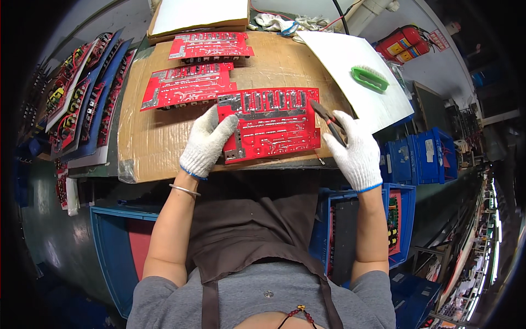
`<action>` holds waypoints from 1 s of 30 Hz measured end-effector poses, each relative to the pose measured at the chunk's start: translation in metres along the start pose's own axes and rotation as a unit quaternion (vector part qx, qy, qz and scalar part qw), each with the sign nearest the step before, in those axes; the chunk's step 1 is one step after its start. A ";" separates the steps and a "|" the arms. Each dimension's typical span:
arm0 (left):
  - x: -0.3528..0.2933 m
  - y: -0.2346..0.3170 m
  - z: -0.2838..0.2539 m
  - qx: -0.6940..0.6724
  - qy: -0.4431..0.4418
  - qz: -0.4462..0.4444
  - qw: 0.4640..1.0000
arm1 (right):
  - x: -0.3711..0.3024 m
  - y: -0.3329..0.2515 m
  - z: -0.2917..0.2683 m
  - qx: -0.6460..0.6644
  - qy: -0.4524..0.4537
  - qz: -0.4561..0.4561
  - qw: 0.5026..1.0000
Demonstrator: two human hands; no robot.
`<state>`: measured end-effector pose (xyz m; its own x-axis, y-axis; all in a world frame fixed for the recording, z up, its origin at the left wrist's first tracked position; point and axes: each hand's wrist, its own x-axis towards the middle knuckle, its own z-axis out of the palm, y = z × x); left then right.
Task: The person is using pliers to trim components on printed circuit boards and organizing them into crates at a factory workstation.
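Note:
A red circuit board point(274, 123) with silvery solder tracks faces up over the front of the cardboard-covered bench. My left hand point(207, 140), in a white knitted glove, grips its left edge with the thumb on top. In a matching glove, my right hand point(353, 145) is closed around dark-handled cutters point(333, 122). Their metal tip lies against or just over the board's upper right corner; I cannot tell which. Two similar red boards, a middle one point(189, 85) and a far one point(211, 45), lie solder side up behind it, with dark components showing beneath their edges.
A green brush point(370, 78) rests on a white sheet point(339, 60) at right. Used gloves point(276, 23) lie at the back beside a cardboard box point(198, 27). Boards stand between blue dividers point(104, 82) at left. Blue bins point(408, 159) sit at right; another blue bin point(107, 247) stands below.

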<state>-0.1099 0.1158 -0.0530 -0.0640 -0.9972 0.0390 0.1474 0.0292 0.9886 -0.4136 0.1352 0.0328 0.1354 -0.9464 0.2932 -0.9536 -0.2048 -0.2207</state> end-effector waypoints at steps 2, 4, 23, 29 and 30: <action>0.001 0.001 0.002 -0.006 -0.002 0.000 1.000 | -0.009 0.001 -0.001 -0.018 -0.004 -0.001 1.000; 0.002 0.001 0.002 -0.011 -0.004 0.000 1.000 | -0.017 0.002 -0.001 -0.044 0.002 -0.008 0.999; 0.000 0.002 0.003 -0.017 0.008 0.005 1.000 | -0.024 -0.061 0.030 -0.058 0.010 -0.037 0.998; -0.002 0.003 0.003 -0.008 0.004 0.020 1.000 | -0.026 -0.057 0.021 -0.101 0.000 0.039 0.994; -0.002 0.003 0.003 -0.008 0.010 0.022 1.000 | -0.028 -0.060 0.023 -0.092 0.007 0.019 0.996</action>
<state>-0.1126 0.1184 -0.0494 -0.0378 -0.9962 0.0784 0.1654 0.0712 0.9837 -0.3541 0.1682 0.0163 0.0964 -0.9489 0.3005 -0.9912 -0.1191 -0.0583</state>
